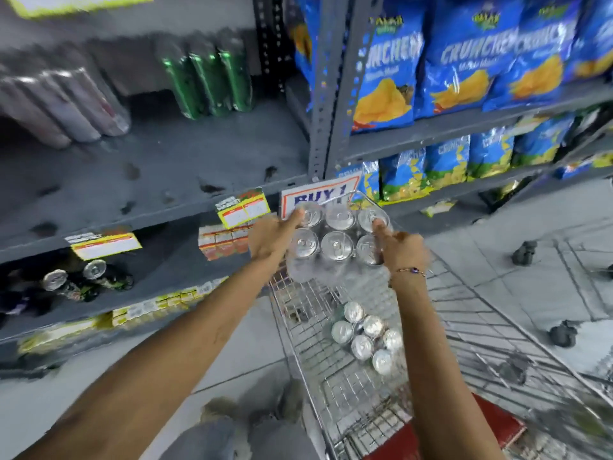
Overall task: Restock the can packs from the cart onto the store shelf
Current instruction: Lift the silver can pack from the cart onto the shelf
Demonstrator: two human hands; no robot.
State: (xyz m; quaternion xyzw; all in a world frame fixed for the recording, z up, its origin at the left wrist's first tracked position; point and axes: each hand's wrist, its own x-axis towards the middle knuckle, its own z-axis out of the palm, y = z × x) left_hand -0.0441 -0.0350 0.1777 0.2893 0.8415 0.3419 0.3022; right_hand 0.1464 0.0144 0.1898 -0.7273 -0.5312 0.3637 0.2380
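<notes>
A shrink-wrapped six-pack of silver-topped cans hangs in the air above the front end of the wire cart. My left hand grips its left side and my right hand grips its right side. A second can pack lies on the cart's floor below. The grey store shelf stretches to the left, mostly bare, with green cans and silvery-pink cans at its back. The picture is motion-blurred.
Blue chip bags fill the shelving unit on the right. A "BUY 1" sign and yellow price tags hang on the shelf edge. Loose cans and juice cartons sit on the lower shelf. Another cart's wheels stand on the tiled floor.
</notes>
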